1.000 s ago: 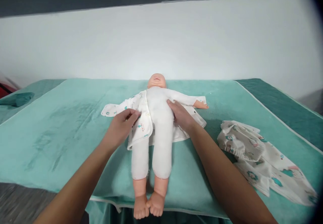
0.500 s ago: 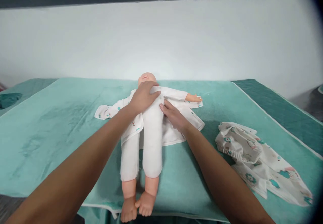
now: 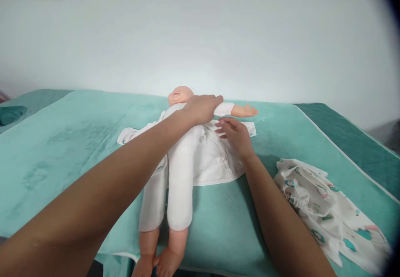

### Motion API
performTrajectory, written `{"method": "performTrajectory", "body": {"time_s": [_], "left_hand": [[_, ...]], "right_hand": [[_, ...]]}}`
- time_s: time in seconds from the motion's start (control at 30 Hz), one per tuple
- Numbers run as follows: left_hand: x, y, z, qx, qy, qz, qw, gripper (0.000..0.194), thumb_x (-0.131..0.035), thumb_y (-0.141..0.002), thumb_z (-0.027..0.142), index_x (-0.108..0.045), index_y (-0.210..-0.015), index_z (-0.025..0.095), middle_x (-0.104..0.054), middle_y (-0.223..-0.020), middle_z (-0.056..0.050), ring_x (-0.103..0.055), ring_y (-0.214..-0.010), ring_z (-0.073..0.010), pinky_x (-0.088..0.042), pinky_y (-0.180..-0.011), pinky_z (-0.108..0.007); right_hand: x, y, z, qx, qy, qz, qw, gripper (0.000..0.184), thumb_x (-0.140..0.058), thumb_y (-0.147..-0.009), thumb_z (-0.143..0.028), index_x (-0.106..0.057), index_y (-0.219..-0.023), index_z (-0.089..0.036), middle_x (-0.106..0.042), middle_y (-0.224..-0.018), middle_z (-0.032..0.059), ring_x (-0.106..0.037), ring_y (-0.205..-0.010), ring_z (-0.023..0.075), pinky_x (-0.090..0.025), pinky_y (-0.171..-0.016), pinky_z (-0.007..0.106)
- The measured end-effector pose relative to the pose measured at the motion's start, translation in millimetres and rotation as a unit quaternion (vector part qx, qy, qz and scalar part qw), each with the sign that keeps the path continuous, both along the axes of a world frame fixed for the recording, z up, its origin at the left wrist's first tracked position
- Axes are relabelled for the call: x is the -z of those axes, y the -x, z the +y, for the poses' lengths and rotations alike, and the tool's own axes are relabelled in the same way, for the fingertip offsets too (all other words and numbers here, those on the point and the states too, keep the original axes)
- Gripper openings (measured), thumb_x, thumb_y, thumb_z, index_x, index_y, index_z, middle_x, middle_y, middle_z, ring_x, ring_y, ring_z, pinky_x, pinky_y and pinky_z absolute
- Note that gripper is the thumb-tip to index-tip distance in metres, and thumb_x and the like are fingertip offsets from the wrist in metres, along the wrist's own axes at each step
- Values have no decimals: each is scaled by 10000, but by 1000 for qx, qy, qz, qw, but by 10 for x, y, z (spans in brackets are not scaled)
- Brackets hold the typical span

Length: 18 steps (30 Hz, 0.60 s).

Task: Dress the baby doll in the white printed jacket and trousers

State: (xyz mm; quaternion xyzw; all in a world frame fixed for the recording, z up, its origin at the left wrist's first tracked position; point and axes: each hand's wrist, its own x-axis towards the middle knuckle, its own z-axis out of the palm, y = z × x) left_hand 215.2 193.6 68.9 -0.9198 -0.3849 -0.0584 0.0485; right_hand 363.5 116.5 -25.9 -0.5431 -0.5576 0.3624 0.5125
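A baby doll (image 3: 179,177) with a white cloth body lies on its back, feet toward me, its right-side arm stretched out. My left hand (image 3: 203,108) is closed round the upper part of that arm, near the shoulder. Under the doll is spread a white printed baby shirt (image 3: 215,170), with one sleeve on the doll's other arm and the opposite sleeve lying flat below the outstretched arm. My right hand (image 3: 236,137) is over the shirt by that flat sleeve, its fingers apart and at the cloth. Whether the fingertips pinch any fabric is hard to see.
A crumpled pair of white printed baby pants (image 3: 325,210) lies to the right of my right forearm. The green padded mat (image 3: 62,156) covers the table up to the white wall (image 3: 200,43) behind. The doll's feet reach the front edge.
My left hand has moved right from the doll's chest to its upper arm. My right hand has moved right and away from the doll's side. The doll's body has tilted slightly.
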Motion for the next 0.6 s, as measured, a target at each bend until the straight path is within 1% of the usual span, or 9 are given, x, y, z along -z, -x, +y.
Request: {"method": "performTrajectory", "body": {"time_s": [0.07,0.1,0.17,0.23,0.3,0.37,0.47,0.53,0.6], "left_hand": [[4,41,-35,2,-3,-2,1000,286,-541,-780,117,-566,-1043,226,-665,-967,-81,-622,-789,-245,-384,-671,-359],[2,52,-55,2,0,1,1000,299,-550,-761,95,-578,-1029,227,-665,-942,-80,-624,-790,-251,-387,-694,-368],[-17,60,-92,-2,11,7,1000,305,-577,-729,73,-600,-990,230,-659,-883,-75,-626,-784,-261,-389,-723,-380],[-55,65,-118,-6,35,26,999,293,-603,-708,69,-613,-946,239,-650,-829,-63,-622,-763,-260,-388,-724,-383],[-103,76,-119,-13,81,62,995,270,-632,-686,75,-621,-891,250,-642,-768,-47,-618,-737,-256,-388,-721,-384],[-133,92,-85,-30,127,101,986,233,-666,-662,83,-631,-818,253,-630,-710,-39,-624,-747,-270,-389,-744,-399],[-97,95,30,-100,138,104,980,143,-734,-647,134,-644,-699,232,-622,-694,-60,-632,-883,-332,-376,-821,-442],[-24,71,111,-152,122,35,980,136,-778,-659,221,-643,-647,213,-628,-736,-85,-608,-994,-374,-359,-867,-469],[60,29,152,-167,106,-114,973,212,-807,-661,294,-631,-602,191,-626,-753,-103,-588,-1045,-401,-341,-902,-497]], "right_hand": [[60,-130,62,107,-4,-156,982,295,-601,-855,-447,-677,-1006,-205,-723,-1040,100,-661,-979,264,-514,-846,412],[89,-182,80,133,10,-225,965,290,-626,-828,-454,-672,-958,-199,-719,-1010,112,-646,-985,278,-493,-858,422],[136,-259,90,141,66,-311,938,306,-656,-789,-500,-646,-858,-202,-705,-938,120,-632,-916,286,-464,-826,426],[155,-315,90,124,99,-319,934,302,-671,-769,-507,-601,-756,-213,-678,-829,97,-609,-807,260,-440,-758,394],[140,-372,99,109,90,-282,949,280,-669,-765,-456,-548,-671,-221,-632,-725,63,-570,-724,224,-414,-704,357],[95,-425,116,118,69,-214,967,294,-630,-789,-438,-501,-628,-228,-577,-651,31,-533,-672,198,-404,-656,329],[-19,-460,100,137,72,11,988,322,-590,-822,-515,-498,-683,-240,-552,-626,2,-531,-633,191,-430,-598,319],[-114,-436,30,83,86,185,976,354,-597,-819,-587,-552,-773,-239,-609,-683,16,-589,-677,219,-476,-609,342],[-210,-382,-82,-15,106,267,958,448,-556,-834,-671,-615,-877,-229,-677,-780,55,-654,-782,268,-523,-666,389]]}}
